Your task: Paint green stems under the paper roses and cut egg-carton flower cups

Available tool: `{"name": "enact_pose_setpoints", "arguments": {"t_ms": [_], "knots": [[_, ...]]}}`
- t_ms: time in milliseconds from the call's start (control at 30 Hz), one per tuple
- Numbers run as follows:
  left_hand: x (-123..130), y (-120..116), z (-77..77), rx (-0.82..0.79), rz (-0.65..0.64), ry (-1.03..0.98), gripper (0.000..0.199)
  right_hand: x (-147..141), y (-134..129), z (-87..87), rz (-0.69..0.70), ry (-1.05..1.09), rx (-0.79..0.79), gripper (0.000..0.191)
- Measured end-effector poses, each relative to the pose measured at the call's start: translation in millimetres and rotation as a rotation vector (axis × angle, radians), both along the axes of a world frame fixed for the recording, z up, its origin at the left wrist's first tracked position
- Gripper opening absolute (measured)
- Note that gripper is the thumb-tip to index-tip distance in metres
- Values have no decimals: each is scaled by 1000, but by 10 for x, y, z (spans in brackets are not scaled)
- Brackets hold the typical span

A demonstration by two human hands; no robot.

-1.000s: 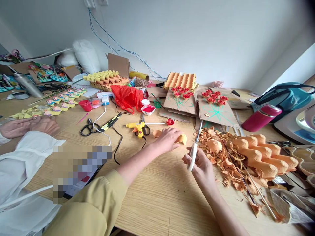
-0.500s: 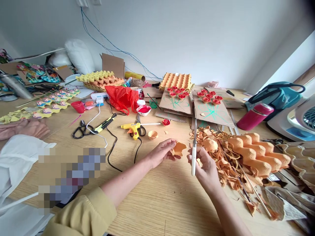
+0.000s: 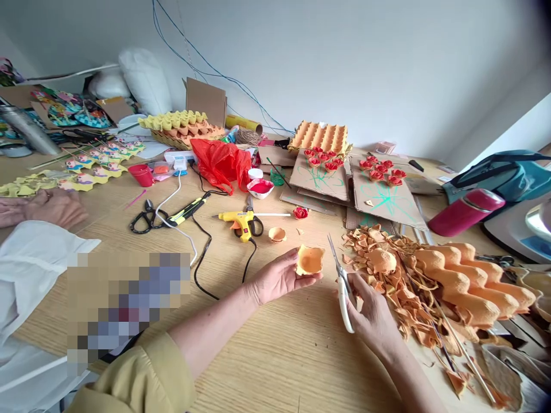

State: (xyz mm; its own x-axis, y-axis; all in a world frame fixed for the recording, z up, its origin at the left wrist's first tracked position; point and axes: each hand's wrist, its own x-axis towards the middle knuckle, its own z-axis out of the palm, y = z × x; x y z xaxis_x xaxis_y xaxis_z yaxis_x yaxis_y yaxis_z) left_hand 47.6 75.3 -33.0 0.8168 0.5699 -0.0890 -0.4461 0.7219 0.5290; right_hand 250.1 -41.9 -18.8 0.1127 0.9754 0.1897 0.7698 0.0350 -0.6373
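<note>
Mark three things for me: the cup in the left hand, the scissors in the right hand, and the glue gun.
Cup (image 3: 310, 261): head view, on its hollow inside.
Scissors (image 3: 343, 298): head view, on the white handle.
Glue gun (image 3: 235, 217): head view, on its yellow body.

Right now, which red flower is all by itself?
The red flower on the table, near the white stick of the glue gun; the others sit in two bunches on cardboard.

Place: craft workspace, indoors, beside a plain wall
Surface: wooden table (image 3: 275, 355)
Tools: glue gun (image 3: 243, 223), scissors (image 3: 343, 287)
Materials: egg cartons (image 3: 469, 281), cardboard (image 3: 383, 198), scraps (image 3: 404, 298)
Colour: red paint (image 3: 260, 187)
Made pieces: red flowers (image 3: 379, 169), painted figures (image 3: 103, 163)
Company: another person's sleeve (image 3: 41, 264)
</note>
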Motion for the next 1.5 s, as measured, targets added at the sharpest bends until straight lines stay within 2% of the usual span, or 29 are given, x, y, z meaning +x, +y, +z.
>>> {"name": "enact_pose_setpoints", "arguments": {"t_ms": [100,300,500,667,800,1000,1233,1500], "knots": [[-7,5,-11,-4,23,-1,34,3,-27,10,33,-20,4,19],[-38,21,-31,-78,-15,4,36,2,-56,60,79,-66,0,13],[-35,-9,15,35,47,24,34,-27,-64,83,80,-189,1,15],[-33,-32,26,143,-15,15,43,-31,-67,75,71,-247,12,18],[-38,-37,-7,168,-55,38,43,-26,-69,62,70,-280,32,15],[-39,-32,-53,214,-87,58,43,-32,-75,42,77,-329,51,23],[-42,-17,-66,201,-85,60,40,-30,-60,51,107,-336,87,17],[-49,-19,-58,130,-60,48,35,-20,-72,43,163,-297,109,24]]}}
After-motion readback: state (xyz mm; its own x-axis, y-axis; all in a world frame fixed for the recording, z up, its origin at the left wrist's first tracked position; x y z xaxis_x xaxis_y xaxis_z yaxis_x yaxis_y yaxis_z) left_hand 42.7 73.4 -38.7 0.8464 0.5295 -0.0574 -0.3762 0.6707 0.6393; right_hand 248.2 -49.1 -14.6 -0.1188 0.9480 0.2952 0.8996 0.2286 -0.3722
